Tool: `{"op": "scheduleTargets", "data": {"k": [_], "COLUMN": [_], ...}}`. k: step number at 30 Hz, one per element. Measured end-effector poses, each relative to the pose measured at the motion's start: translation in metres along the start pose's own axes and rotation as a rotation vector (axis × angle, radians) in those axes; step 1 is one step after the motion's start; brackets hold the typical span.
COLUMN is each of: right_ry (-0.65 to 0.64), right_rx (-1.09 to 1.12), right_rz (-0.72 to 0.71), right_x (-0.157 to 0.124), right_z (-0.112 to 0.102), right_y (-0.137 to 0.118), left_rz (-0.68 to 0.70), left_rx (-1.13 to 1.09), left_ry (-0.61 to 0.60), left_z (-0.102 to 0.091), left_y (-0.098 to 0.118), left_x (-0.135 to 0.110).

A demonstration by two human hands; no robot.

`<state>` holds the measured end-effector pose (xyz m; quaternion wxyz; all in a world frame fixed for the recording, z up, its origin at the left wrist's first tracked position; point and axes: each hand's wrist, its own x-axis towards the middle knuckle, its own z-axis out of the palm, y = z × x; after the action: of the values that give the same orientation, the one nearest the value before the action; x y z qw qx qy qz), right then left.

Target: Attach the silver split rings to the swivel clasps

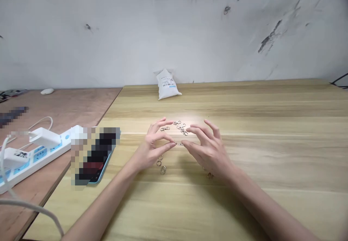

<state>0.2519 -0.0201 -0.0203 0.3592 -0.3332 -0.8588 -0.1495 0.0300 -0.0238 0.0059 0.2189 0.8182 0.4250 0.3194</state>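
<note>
Between my two hands is a small silvery metal fitting [178, 144], seen edge-on, so I cannot tell whether it is a clasp, a ring or both joined. My left hand [153, 143] pinches its left end between thumb and forefinger. Its right end is in the fingertips of my right hand [209, 144], whose other fingers are raised. Just beyond lie several lobster clasps [182, 129], and one more clasp [165, 129] is by my left fingers. Several split rings [163, 170] lie below my left hand. Another ring [210, 175] shows partly beneath my right wrist.
A white plastic packet [168, 85] with a printed label lies near the wall. To the left is a phone [102, 161], partly blurred out. A white power strip [40, 157] with plugged-in chargers and a cable [32, 206] occupies the brown table at left.
</note>
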Motion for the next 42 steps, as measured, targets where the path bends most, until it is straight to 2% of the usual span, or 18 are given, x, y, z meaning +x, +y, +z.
{"op": "scheduleTargets", "data": {"k": [3, 6, 9, 13, 16, 23, 29, 32, 35, 39, 42], "right_ry": [-0.012, -0.059, -0.084, -0.143, -0.143, -0.144, -0.05, -0.028, -0.066, -0.097, -0.11], "right_rx": [0.035, 0.034, 0.013, -0.003, -0.014, 0.063, 0.133, 0.121, 0.084, -0.001, -0.037], "right_rz": [-0.023, 0.013, 0.026, -0.024, -0.049, -0.033, 0.058, 0.083, 0.052, -0.031, -0.071], "right_x": [-0.002, -0.003, -0.003, -0.003, -0.003, -0.001, -0.001, -0.001, -0.001, -0.001, -0.001], "right_z": [0.003, 0.003, 0.0, -0.001, 0.0, -0.001, -0.002, -0.005, -0.008, -0.007, -0.005], "right_y": [0.001, 0.006, 0.01, 0.01, 0.009, 0.006, 0.001, 0.004, 0.008, 0.009, 0.007], "left_rz": [-0.058, -0.057, 0.042, 0.201, 0.238, 0.172, -0.095, -0.147, -0.04, 0.173, 0.258], "left_rx": [-0.083, -0.027, 0.081, 0.2, 0.249, 0.09, -0.187, -0.147, 0.074, 0.322, 0.421], "left_ry": [-0.036, -0.086, -0.101, -0.076, -0.048, -0.03, 0.068, 0.041, 0.003, 0.058, 0.071], "left_z": [-0.001, 0.0, 0.002, 0.006, 0.005, 0.002, 0.011, 0.011, 0.008, 0.008, 0.009], "left_y": [0.002, 0.0, -0.003, -0.006, -0.006, 0.007, 0.008, 0.004, 0.001, 0.0, 0.0], "left_x": [0.0, 0.0, 0.0, 0.0, 0.001, -0.001, -0.001, 0.0, -0.001, -0.001, 0.001]}}
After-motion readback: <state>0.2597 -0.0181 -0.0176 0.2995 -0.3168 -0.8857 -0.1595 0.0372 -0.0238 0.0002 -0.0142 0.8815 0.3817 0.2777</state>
